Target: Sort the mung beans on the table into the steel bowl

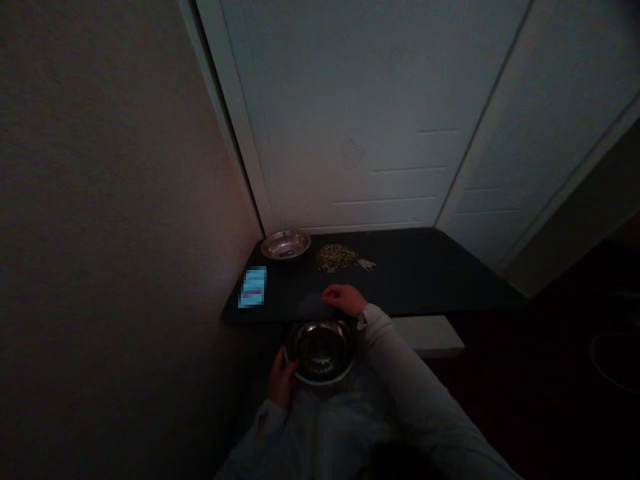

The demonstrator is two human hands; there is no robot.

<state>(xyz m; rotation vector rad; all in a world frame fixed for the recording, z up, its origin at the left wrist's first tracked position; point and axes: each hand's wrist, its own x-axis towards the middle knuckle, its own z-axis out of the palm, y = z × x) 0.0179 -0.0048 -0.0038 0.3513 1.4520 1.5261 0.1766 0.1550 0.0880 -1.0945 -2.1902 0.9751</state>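
Note:
My left hand [283, 379] grips the left rim of a shiny metal bowl [320, 373], thumb over the edge. The bowl sits close to my body, just below the table's near edge. A few small pale spots show at its bottom; I cannot tell whether they are pieces or glints. Just beyond the bowl, my right hand [345, 299] hovers at the table's front with fingers curled together in a pinch. Whatever they hold, if anything, is too dim to see. Farther back lies a heap of small mottled seeds or grains [336, 258], with a pale fan-shaped piece [367, 264] at its right.
A shallow metal dish [286, 245] stands at the back left of the dark table [425, 273]. Before it lies a lit, blurred-out phone-like screen [253, 287]. A wall [150, 267] closes off the left, a white panel [340, 100] the back. A white ledge [430, 333] juts out beneath.

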